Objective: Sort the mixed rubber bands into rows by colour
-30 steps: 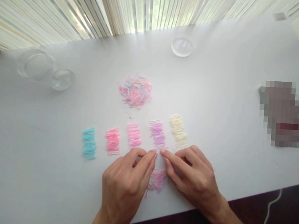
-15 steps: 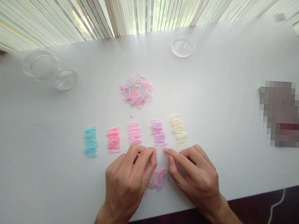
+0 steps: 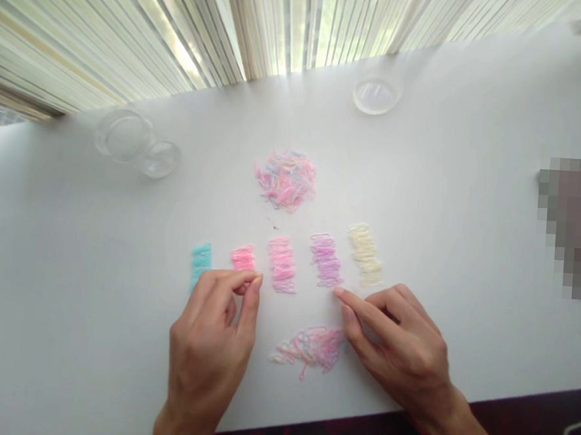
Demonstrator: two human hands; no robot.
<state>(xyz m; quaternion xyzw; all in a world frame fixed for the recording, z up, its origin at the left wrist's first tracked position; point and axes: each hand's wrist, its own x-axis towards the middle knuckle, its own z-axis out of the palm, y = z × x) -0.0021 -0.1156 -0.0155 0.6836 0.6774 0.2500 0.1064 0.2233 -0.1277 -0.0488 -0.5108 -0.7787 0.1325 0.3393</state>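
Five columns of short strands lie in a row: blue [image 3: 202, 258], bright pink [image 3: 243, 258], light pink [image 3: 281, 266], purple [image 3: 326, 260] and cream [image 3: 365, 255]. My left hand [image 3: 219, 331] is over the lower parts of the blue and bright pink columns, thumb and index fingertip pinched together; anything between them is too small to make out. The index fingertip of my right hand [image 3: 394, 342] touches the lower end of the purple column, with the thumb apart from it. Between the hands lies a loose mixed pile [image 3: 314, 349].
A larger mixed pile [image 3: 287, 180] lies behind the row. Clear round dishes [image 3: 125, 136] stand at the back left, and a clear round lid or dish [image 3: 375, 96] at the back. A pixelated object [image 3: 573, 222] is at the right, slatted blinds behind the table.
My left hand has moved left from beside the purple column to the bright pink column, uncovering more of the near pile. My right index fingertip stays by the purple column. The view has shifted.
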